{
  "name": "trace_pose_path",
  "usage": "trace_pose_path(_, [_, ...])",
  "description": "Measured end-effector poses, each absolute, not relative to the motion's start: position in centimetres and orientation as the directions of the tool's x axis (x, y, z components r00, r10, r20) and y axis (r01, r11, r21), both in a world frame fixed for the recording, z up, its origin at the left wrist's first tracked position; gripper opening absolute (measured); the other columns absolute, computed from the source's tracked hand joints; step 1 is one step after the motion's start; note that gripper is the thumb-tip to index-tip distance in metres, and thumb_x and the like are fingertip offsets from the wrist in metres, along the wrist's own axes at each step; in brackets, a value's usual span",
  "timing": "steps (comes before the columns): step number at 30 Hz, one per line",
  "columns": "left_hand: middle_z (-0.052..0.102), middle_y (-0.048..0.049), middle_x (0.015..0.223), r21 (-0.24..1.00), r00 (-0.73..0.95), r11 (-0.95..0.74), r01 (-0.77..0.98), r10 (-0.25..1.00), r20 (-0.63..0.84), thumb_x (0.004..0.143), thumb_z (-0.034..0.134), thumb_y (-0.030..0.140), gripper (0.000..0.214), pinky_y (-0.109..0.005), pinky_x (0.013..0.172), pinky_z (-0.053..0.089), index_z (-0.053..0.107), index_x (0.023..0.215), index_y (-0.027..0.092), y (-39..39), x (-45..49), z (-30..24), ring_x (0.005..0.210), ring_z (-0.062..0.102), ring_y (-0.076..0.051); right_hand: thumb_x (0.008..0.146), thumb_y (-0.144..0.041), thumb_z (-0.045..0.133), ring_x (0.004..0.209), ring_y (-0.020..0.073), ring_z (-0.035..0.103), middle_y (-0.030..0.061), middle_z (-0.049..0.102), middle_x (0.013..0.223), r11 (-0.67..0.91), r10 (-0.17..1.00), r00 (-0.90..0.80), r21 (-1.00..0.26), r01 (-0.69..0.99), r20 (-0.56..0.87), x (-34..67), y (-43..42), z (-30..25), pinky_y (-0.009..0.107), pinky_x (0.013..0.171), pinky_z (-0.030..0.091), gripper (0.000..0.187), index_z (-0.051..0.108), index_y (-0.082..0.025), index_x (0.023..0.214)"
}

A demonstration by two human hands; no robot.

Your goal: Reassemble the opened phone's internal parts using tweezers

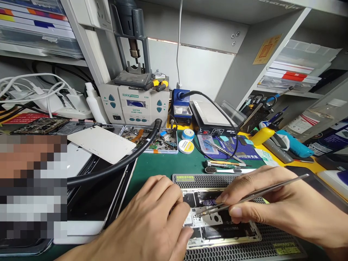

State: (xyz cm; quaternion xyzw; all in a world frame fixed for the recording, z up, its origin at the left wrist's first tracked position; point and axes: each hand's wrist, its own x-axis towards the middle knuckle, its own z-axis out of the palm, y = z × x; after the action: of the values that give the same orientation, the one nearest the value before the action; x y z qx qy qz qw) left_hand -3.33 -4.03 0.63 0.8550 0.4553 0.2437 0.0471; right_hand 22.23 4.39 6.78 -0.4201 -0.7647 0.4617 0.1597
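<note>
An opened smartphone [221, 232], its inside exposed with black parts and a pale metal plate, lies on a grey perforated mat [272, 243]. My left hand [160, 214] curls over the phone's left end, fingers bent and thumb along its near side; the hand hides that end. My right hand [261, 203] pinches metal tweezers [284, 185] between thumb and fingers. The tweezer tips point down and left, at small parts on the pale plate near the phone's middle. Whether the tips grip anything is too small to tell.
Behind the mat lie a black-and-white brush [231, 170] and a screwdriver [225, 164]. A thick black hose [116, 167] runs from the hot-air station [136, 105] across the left side. Further back are a parts tray [152, 149] and round tins [186, 146].
</note>
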Motion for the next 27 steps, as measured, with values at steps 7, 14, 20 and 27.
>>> trace_pose_path(7, [0.063,-0.0054,0.099,0.304,0.46,-0.579,0.757,0.802,0.381,0.098,0.056,0.016,0.011,-0.043,0.09,0.046,0.066,0.094,0.018,-4.0,-3.2,0.9,0.098,0.055,-0.025,0.08,-0.043,0.088,0.083,0.0309,0.083,0.0042,0.088,0.089,0.25,0.785,-0.605,-0.827,0.504,-0.131,22.3,4.2,7.0,0.032,0.07,0.069,0.011,0.09,-0.033,0.084])
trace_pose_path(14, [0.062,-0.0059,0.099,0.311,0.475,-0.585,0.749,0.801,0.364,0.098,0.055,0.016,0.012,-0.043,0.09,0.046,0.065,0.092,0.018,-3.7,-3.3,0.4,0.098,0.054,-0.026,0.077,-0.043,0.091,0.081,0.0292,0.082,0.0024,0.088,0.088,0.239,0.825,-0.556,-0.826,0.51,-0.105,22.8,4.5,6.8,0.03,0.071,0.068,0.011,0.09,-0.034,0.083])
trace_pose_path(20, [0.062,-0.0058,0.098,0.32,0.474,-0.585,0.745,0.802,0.363,0.097,0.057,0.016,0.01,-0.043,0.092,0.047,0.065,0.091,0.018,-4.4,-3.4,0.7,0.098,0.055,-0.025,0.078,-0.04,0.09,0.078,0.0296,0.082,0.0015,0.087,0.086,0.253,0.811,-0.574,-0.819,0.515,-0.11,22.9,4.8,7.1,0.027,0.059,0.066,0.008,0.09,-0.034,0.082])
trace_pose_path(27, [0.062,-0.007,0.1,0.311,0.49,-0.609,0.729,0.783,0.384,0.099,0.055,0.017,0.011,-0.047,0.094,0.048,0.066,0.096,0.017,-4.1,-3.5,0.3,0.1,0.055,-0.027,0.076,-0.039,0.091,0.078,0.0285,0.083,0.0008,0.088,0.087,0.316,0.799,-0.597,-0.796,0.516,-0.07,23.4,4.8,7.5,0.025,0.055,0.065,0.011,0.089,-0.033,0.086])
